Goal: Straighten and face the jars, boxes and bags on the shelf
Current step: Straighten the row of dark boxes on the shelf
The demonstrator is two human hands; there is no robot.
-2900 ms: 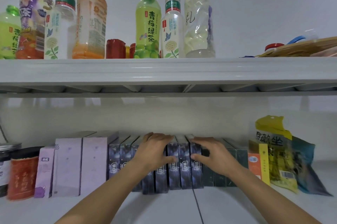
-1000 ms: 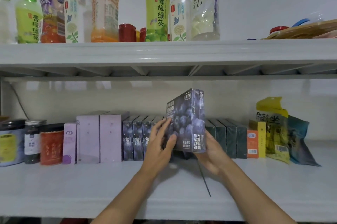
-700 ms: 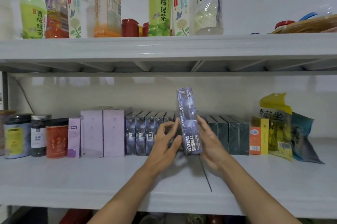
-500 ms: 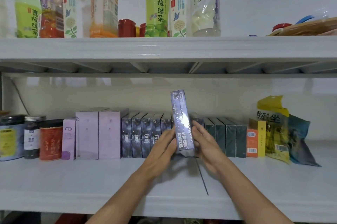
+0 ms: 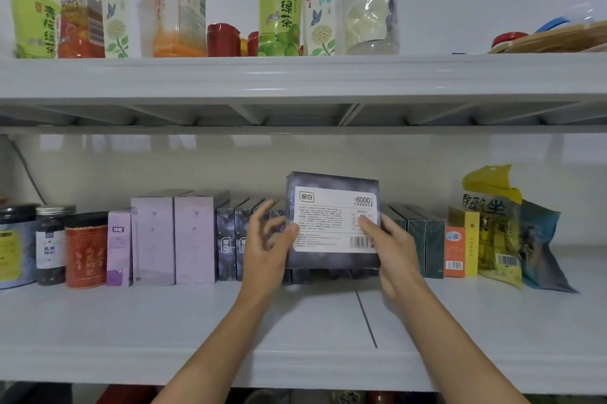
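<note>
A dark blue box [image 5: 331,223] is held clear of the lower shelf [image 5: 164,321], in front of the row of matching dark boxes [image 5: 230,239], with its printed back panel and barcode turned toward the camera. The left hand [image 5: 267,244] holds the box at its left edge, thumb on the front face and fingers [image 5: 262,216] spread loosely behind and beside that edge. The right hand [image 5: 392,239] grips the right edge, thumb pressed on the label near the barcode, with the other fingers hidden behind the box. The box stands upright with a slight tilt, its lower edge just above the shelf surface. Left of the dark row stand two tall lilac boxes [image 5: 175,239], a small purple box [image 5: 118,247], a red jar [image 5: 86,252] and two dark jars [image 5: 51,244]. Right of the held box are dark green boxes [image 5: 423,244], an orange box [image 5: 455,252], a narrow yellow box [image 5: 472,244], a yellow bag [image 5: 496,223] and a blue bag [image 5: 542,246]. The upper shelf [image 5: 295,75] carries a line of drink bottles [image 5: 279,3].
</note>
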